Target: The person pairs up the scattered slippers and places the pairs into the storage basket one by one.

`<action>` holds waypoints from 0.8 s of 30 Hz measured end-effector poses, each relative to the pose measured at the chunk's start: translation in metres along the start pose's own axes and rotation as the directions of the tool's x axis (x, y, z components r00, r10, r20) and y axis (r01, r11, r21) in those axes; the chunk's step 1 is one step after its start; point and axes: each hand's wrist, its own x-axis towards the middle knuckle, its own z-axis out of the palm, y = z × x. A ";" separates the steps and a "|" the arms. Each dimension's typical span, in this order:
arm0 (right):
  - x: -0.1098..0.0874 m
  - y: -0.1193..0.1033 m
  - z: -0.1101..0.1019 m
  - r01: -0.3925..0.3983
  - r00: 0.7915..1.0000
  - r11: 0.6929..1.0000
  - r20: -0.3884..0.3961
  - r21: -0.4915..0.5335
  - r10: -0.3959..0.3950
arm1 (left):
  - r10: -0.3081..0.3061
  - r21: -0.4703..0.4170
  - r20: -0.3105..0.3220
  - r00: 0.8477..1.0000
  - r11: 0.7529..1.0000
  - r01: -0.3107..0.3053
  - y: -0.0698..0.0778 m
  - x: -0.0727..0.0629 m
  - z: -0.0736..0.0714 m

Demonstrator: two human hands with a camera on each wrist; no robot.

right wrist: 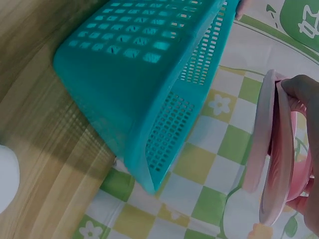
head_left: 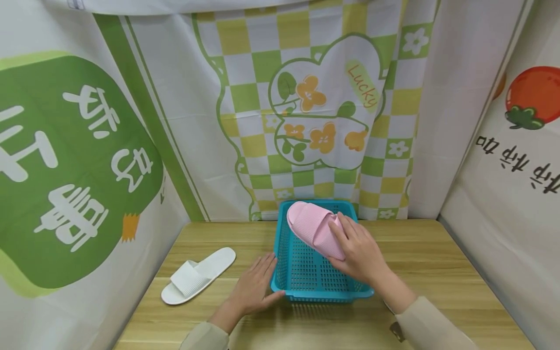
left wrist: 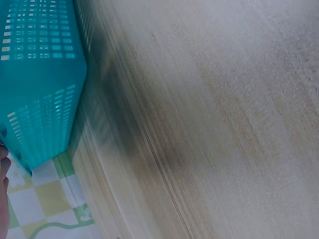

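High head view, forward-down; low wrist views near the shared basket point(head_left: 328, 294)

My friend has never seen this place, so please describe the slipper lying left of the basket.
On the wooden table stands a blue-green basket. Left of it, beyond the left hand, the slipper lies flat. It is white, unlike the pink slippers held in the right hand.

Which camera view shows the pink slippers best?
The head view: it shows the pink slippers from above, ribbed surface visible, with the right hand covering only part. The right wrist view shows them edge-on, two soles side by side, partly behind the hand. The left wrist view doesn't show them.
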 end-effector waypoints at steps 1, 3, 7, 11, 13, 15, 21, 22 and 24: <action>0.001 0.000 0.001 -0.005 1.000 1.000 -0.004 -0.004 0.005 | 0.000 0.003 0.002 1.000 1.000 0.000 0.000 0.000 0.000; 0.002 -0.001 0.003 -0.019 1.000 1.000 -0.012 -0.011 0.019 | -0.001 0.007 0.003 1.000 1.000 0.001 0.000 0.000 0.000; 0.004 -0.003 0.009 -0.054 0.999 0.998 0.000 -0.032 0.054 | 0.000 0.010 0.002 1.000 1.000 0.000 0.001 0.000 0.000; 0.006 -0.006 0.015 -0.079 0.997 0.996 0.004 -0.051 0.080 | -0.002 0.012 0.007 1.000 1.000 0.002 0.001 -0.001 0.001; 0.007 -0.007 0.018 -0.092 0.996 0.994 -0.005 -0.051 0.092 | -0.005 0.013 0.009 1.000 1.000 0.005 0.001 -0.001 0.001; 0.008 -0.008 0.021 -0.106 0.994 0.993 -0.014 -0.045 0.106 | -0.010 0.014 0.015 1.000 1.000 0.010 0.001 -0.001 0.000; 0.009 -0.010 0.030 -0.167 0.986 0.985 0.004 -0.033 0.167 | -0.020 0.011 0.020 1.000 1.000 0.020 0.003 0.000 -0.002; 0.009 -0.010 0.031 -0.178 0.984 0.983 0.009 -0.033 0.179 | -0.020 0.010 0.019 1.000 1.000 0.020 0.003 0.000 -0.002; 0.009 -0.010 0.033 -0.200 0.980 0.979 0.018 -0.036 0.200 | -0.019 0.006 0.014 1.000 1.000 0.019 0.003 0.000 -0.002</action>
